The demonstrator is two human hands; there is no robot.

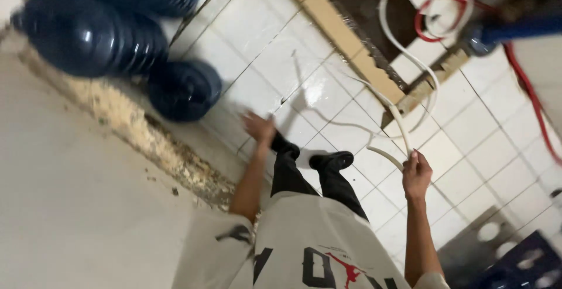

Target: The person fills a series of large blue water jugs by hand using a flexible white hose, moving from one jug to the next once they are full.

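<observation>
Far left, three big dark blue water jugs (88,31) lie on their sides against the wall, one smaller-looking one (183,89) nearest the person's feet. No labels readable on any of them, just ribbed blue plastic with glare. Below them runs a crumbly, chipped strip (146,137) where the grey wall meets the white tiled floor (281,61).

The left hand (259,127) is stretched out and down toward the floor near that closest jug. It's motion-blurred, fingers look spread and it seems to hold nothing, but I can't say for sure.

Middle: black trousers and dark shoes (331,160) standing on wet-looking tile.

The right hand (416,175) is closed around a white hose (404,131), thumb on top, gripping near its free end. From there the hose loops away up the floor to the far right, over a tan raised curb (345,37), where it tangles with a red hose (527,90) near a blue pipe fitting (515,31).

My take on handling: hold close to the end like this so the tip doesn't whip around, keep slack in the loop so it doesn't kink at the curb, and watch footing on that slick tile.

Near right corner there's a dark blue crate (521,262) with round holes, plain, no sign on it that I can make out.
</observation>
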